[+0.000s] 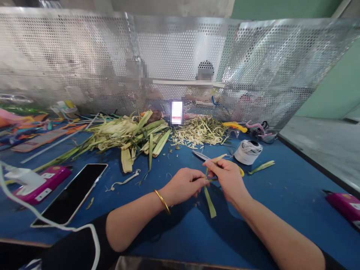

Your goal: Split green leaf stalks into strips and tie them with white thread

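Both my hands work close together over the blue table, pinching a pale green strip of dried leaf or husk (210,204). My left hand (184,182), with a gold bangle on the wrist, grips the strip between thumb and fingertips. On its right, my right hand (227,178) pinches the upper part, and a pale end sticks out above the fingers. The strip's wide end hangs toward me. Scissors (200,155) lie partly hidden behind my right hand, with blades pointing left and a yellow handle showing at the right. A spool of white string (248,152) stands just beyond.
A heap of husk leaves (126,135) and a pile of cut scraps (199,131) lie along the perforated metal screen (174,45). At left are a phone (71,195), a magenta power strip (45,183) and a white cable (56,225). Another magenta strip (343,206) sits far right.
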Motion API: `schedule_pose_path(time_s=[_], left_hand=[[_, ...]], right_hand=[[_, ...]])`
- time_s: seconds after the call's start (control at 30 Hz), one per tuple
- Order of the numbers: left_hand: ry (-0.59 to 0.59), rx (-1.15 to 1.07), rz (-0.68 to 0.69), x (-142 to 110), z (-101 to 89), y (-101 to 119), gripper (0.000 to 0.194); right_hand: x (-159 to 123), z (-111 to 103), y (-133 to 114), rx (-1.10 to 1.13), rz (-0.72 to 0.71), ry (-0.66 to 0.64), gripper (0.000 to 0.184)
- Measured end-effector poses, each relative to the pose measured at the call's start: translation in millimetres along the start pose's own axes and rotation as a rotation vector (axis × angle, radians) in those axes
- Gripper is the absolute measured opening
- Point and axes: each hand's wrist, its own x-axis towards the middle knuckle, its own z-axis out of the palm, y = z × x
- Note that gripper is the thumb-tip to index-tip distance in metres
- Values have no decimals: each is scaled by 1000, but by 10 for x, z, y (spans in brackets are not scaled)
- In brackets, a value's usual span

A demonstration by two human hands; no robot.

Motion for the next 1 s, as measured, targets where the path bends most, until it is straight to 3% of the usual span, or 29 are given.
schedule_pose_path(time_s=[0.23,0.3,0.4,0.47,0.57,0.7,0.83,0.9,1.0], left_hand=[[-69,-33,-49,21,-1,-50,17],[-38,-152,-79,28,-22,-47,22],[4,-381,-122,40,-77,-15,36],[-4,-471,-146,46,-117,4,42],[-5,-496,-155,52,-149,-1,39],[-10,-412,-146,55,-127,-42,26],[90,-532,-169,52,-106,-38,26],[125,-643,-159,52,-113,-23,27],[119,-734,-150,57,-133,-16,26]], right_hand=[[21,-11,52,-227,-96,-69,26],[65,-90,30,-334,-219,-63,27],[157,-283,-68,-579,-544,-24,28],[206,-406,-137,-736,-732,-121,22],[231,-494,-178,-853,-863,-306,14],[218,-460,-153,-908,-894,-425,18],[152,-377,-170,-973,-1037,-159,14],[72,-305,-184,-997,-1152,-112,15],[-68,-153,-157,-1053,-1293,-322,23]])
